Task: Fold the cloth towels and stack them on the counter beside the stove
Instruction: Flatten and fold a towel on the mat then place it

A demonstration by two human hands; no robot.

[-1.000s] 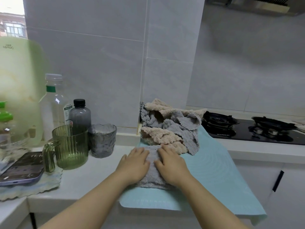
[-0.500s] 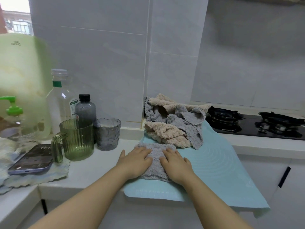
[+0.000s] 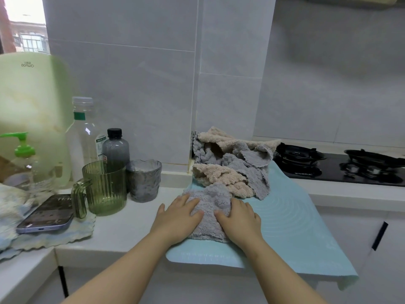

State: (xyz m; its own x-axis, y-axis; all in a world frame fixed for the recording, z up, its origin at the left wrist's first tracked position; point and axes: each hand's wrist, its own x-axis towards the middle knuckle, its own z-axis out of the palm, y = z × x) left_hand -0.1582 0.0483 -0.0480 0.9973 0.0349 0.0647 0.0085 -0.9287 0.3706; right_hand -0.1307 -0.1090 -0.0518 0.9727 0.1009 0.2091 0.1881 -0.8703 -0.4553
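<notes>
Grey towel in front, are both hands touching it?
Touching. The head view shows the left hand and right hand pressing flat on the grey towel.

White counter (image 3: 131,224) with teal mat (image 3: 285,227)

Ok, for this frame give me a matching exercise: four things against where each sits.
1 grey towel
2 phone
3 gas stove
4 green jug

A on the scalloped cloth
B under the left hand and right hand
C right of the towel pile
D beside the grey tumbler

Pairs: 1-B, 2-A, 3-C, 4-D
</notes>
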